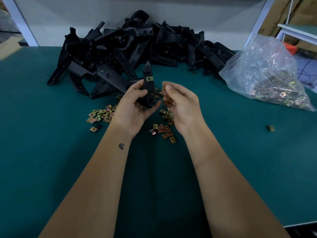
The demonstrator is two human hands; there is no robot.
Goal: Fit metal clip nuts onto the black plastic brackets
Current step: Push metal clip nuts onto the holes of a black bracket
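Bench [51, 152]: teal green.
Brackets [130, 47]: black.
Clip nuts [101, 115]: brass-yellow, some coppery.
Bag [264, 66], right: clear.
Wall [72, 16], far: grey.

Bag [267, 73] contents blurred behind plastic

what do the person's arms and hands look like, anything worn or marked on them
Both forearms are bare up to the bottom edge of the picture, with no sleeves in view. The left hand and right hand wear no gloves, and no rings, watch or bracelet show. The one marking is a small dark tattoo on the inner left forearm just below the wrist, shaped somewhat like a swan. The fingernails look short and unpainted.
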